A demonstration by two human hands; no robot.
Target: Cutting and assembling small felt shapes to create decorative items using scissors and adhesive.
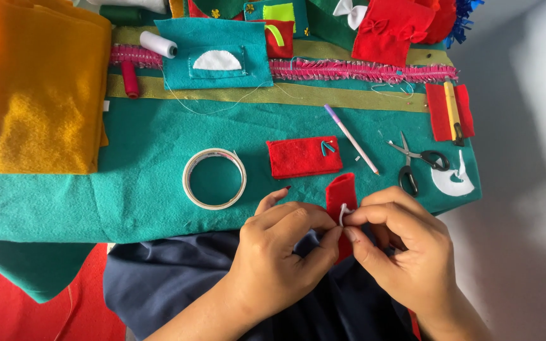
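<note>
Left hand, right hand, pinching upright red felt strip, long axis vertical

This looks like a home craft or sewing corner, set up for felt work. A teal felt sheet covers the counter, with a folded mustard-yellow fabric stacked on its left side. Sewing supplies lie spread about: a white thread spool, a red thread spool, small scissors, a roll of tape, a lilac pencil and cut red felt pieces. Pink fringed trim runs across the far side, beside stitched felt shapes.
</note>
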